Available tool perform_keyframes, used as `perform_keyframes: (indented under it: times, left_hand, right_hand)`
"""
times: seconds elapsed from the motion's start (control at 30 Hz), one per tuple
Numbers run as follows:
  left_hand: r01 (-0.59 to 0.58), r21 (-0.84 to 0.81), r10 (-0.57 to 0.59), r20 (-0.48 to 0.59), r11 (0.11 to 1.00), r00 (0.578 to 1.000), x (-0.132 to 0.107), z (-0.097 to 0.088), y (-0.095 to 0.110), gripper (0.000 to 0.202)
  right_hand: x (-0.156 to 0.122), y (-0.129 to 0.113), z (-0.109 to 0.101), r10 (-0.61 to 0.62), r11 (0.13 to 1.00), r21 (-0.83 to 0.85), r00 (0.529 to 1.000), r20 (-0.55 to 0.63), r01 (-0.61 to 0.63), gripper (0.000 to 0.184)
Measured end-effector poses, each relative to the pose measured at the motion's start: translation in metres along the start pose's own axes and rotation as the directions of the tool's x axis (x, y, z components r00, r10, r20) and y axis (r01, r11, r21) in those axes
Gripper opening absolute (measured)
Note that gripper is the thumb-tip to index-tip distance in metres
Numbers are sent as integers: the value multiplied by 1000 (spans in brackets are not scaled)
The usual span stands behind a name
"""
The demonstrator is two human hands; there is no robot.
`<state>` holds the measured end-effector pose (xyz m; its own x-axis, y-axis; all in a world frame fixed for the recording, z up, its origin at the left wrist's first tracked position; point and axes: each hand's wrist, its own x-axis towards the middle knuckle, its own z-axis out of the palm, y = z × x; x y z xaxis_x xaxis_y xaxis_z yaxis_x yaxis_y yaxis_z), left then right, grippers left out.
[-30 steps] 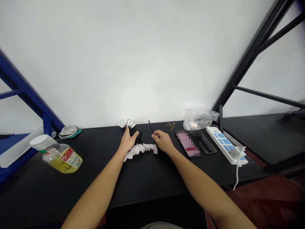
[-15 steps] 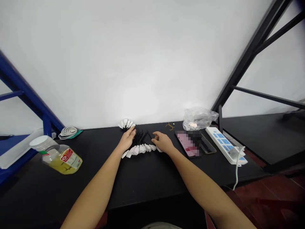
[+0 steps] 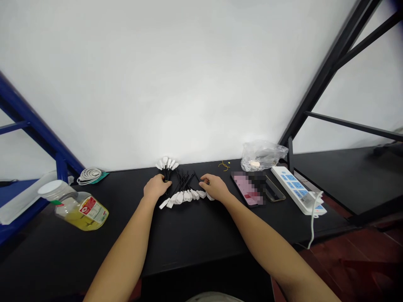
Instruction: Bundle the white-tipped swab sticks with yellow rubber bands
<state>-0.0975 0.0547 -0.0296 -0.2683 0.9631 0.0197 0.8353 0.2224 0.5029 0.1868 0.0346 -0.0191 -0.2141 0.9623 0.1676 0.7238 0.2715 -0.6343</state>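
Left of my feed: a plastic jar (image 3: 80, 212) lies tilted on the table (image 3: 176, 247), with a coiled cable (image 3: 90, 176) behind it, against the wall (image 3: 189, 84).
Centre: I have a bunch of short leads (image 3: 184, 182) fanned out on the table, with plug ends gathered at the back and strung in a row at the front.
Hands: my left hand (image 3: 155, 187) rests on the back of the bunch; my right hand (image 3: 212, 186) sits just beside the front row's right end.
Right: a phone (image 3: 247, 188) lies beside a second phone (image 3: 274, 189), with a power strip (image 3: 294, 188) further right.
Back: a plastic bag (image 3: 261, 155) sits behind the phones, and a thin wire (image 3: 224, 166) lies between it and the leads.
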Motion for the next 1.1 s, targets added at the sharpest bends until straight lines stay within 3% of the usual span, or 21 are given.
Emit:
perform_keyframes:
  times: [0.1,0.17,0.27,0.33,0.43,0.5,0.57,0.67,0.73,0.8,1.0,1.1]
  left_hand:
    - [-30,-240,21,-42,970,999,-3,-2,5,70]
    - [-34,-470,27,-21,882,999,-7,-7,11,78]
    - [-30,-757,49,4,652,999,-14,-13,22,60]
    - [-59,-860,34,-48,507,998,-15,-15,26,46]
    - [-134,-902,-89,-185,411,979,-11,-13,25,40]
    - [-193,-883,-148,-279,429,949,-8,-11,22,41]
    - [-267,-824,-133,-378,499,916,-7,-11,18,41]
    - [-322,-635,-62,-505,702,861,-11,-16,14,39]
    - [-292,-465,-18,-556,836,831,-14,-22,11,36]
    - [-260,-318,13,-610,912,792,-14,-28,7,35]
    - [-263,-218,25,-724,940,690,-3,-28,-4,40]
    - [-332,-217,74,-729,918,680,-3,-26,-5,40]
  right_hand:
    - [-1,-1,1,-57,997,44,998,-39,59,21]
    - [-2,-3,1,-95,993,69,993,-67,100,21]
    - [-3,-5,-2,-121,988,80,987,-110,130,22]
    - [-3,-5,-5,-117,989,76,983,-140,129,23]
    - [0,1,-9,-90,993,63,982,-165,101,23]
    - [2,5,-10,-72,995,50,984,-163,81,23]
    - [3,7,-11,-61,997,38,986,-153,68,22]
    - [3,8,-11,-57,997,37,990,-132,63,21]
    - [2,7,-9,-64,997,43,990,-123,70,20]
    - [2,7,-9,-76,996,36,990,-118,81,19]
    - [6,14,-14,-7,996,-87,994,-108,-2,22]
    - [9,19,-16,32,987,-154,997,-70,-42,22]
